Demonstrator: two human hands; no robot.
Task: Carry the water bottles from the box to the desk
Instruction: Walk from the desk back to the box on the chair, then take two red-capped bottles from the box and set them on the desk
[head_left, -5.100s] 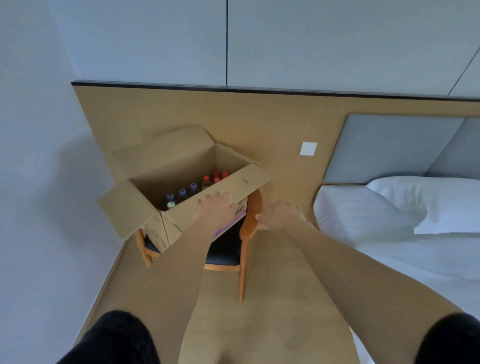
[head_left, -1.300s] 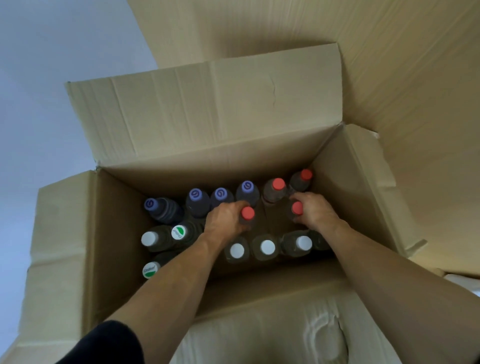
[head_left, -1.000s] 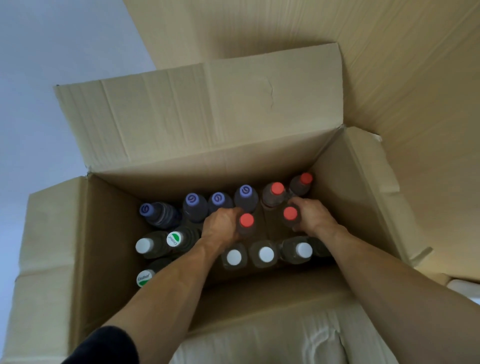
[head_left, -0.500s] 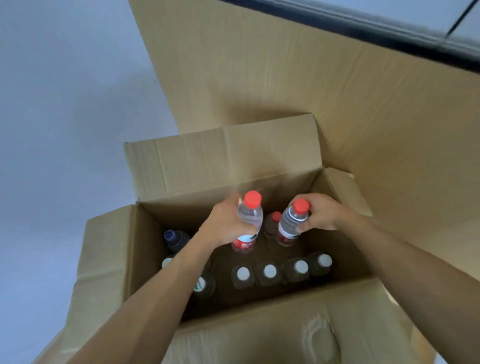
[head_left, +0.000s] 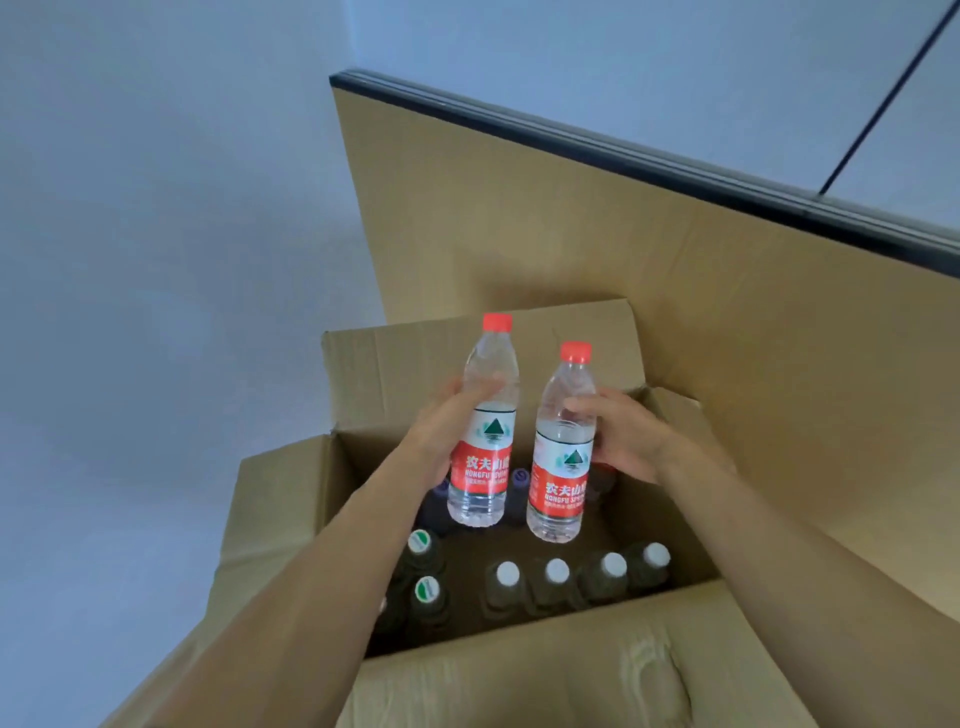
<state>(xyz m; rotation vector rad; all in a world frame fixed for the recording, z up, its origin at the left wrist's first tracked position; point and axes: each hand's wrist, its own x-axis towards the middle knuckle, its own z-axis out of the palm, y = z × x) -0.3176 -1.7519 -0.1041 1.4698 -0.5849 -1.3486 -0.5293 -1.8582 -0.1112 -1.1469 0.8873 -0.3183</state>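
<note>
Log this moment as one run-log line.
left hand: grips red-capped bottle | right hand: grips second red-capped bottle | both above open box | desk: unseen

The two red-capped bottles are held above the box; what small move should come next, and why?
Probably draw both hands back and turn away toward the desk. The left hand and right hand each grip a red-capped bottle already lifted above the box, and no desk is in view.

Two clear, glossy plastic water bottles with smooth red caps and shiny red-and-white labels contrast with the matt, creased brown cardboard box.
</note>
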